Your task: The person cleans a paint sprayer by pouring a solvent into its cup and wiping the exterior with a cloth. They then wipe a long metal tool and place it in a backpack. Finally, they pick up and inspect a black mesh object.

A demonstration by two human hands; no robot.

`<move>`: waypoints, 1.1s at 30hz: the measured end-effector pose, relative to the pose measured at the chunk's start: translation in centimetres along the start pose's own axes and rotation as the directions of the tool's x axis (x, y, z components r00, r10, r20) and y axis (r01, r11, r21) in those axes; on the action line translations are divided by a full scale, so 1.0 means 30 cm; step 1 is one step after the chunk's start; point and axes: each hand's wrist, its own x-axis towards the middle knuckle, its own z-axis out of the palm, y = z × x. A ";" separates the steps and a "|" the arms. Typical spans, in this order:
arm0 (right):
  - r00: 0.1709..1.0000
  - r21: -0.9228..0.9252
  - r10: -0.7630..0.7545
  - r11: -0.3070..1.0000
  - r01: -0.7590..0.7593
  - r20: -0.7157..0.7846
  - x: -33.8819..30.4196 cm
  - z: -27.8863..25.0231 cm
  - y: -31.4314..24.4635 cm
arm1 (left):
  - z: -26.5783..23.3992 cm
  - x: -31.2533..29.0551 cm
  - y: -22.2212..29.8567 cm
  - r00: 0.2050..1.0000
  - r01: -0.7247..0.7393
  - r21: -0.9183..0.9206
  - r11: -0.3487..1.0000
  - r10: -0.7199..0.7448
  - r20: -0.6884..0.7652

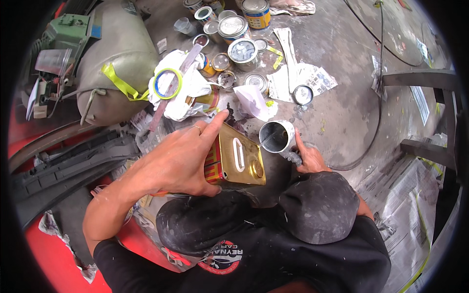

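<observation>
In the head view, the gold tin (227,165) sits at the middle of the frame, tilted over the person's lap, with its top face turned toward the right. The left hand (178,156) grasps it from the left, fingers spread along the upper edge and thumb pressed at the lower one. It looks stiff but thin-walled, likely heavy if well filled and slick if wet; besides the two edges, the pale loop handle (239,154) on its top, beside the round cap (257,169), seems the natural hold. The right hand (313,158) holds the cup (290,133) just right of the tin, forefinger stretched along its outside and the grey-smeared thumb near its lower edge; the cup is probably light, easily tipped and slippery where coated. Its inside is dark, and a thin pale streak runs into it from the tin's corner, whether liquid or a stick I cannot tell. Toward the top centre stand an open can (243,51) with a grey, skinned-looking surface, a silver-lidded can (233,26) and a blue-and-yellow can (256,19), closed, so their contents are hidden. The clear plastic cup (184,26) left of these looks see-through; the shallow round tin (303,95) at right of centre has a greyish inside.
</observation>
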 end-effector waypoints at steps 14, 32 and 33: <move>0.999 0.070 0.015 0.997 -0.016 0.028 -0.023 0.014 0.025 | 0.017 -0.011 0.016 0.996 -0.062 0.012 0.998 0.062 -0.068; 0.998 0.056 0.014 0.998 -0.010 -0.056 -0.050 0.017 0.001 | 0.018 -0.016 0.048 0.999 -0.039 0.022 0.999 0.039 -0.026; 0.998 0.063 0.020 0.998 -0.016 -0.057 -0.051 0.016 -0.001 | 0.018 -0.015 0.049 0.999 -0.037 0.027 0.999 0.038 -0.023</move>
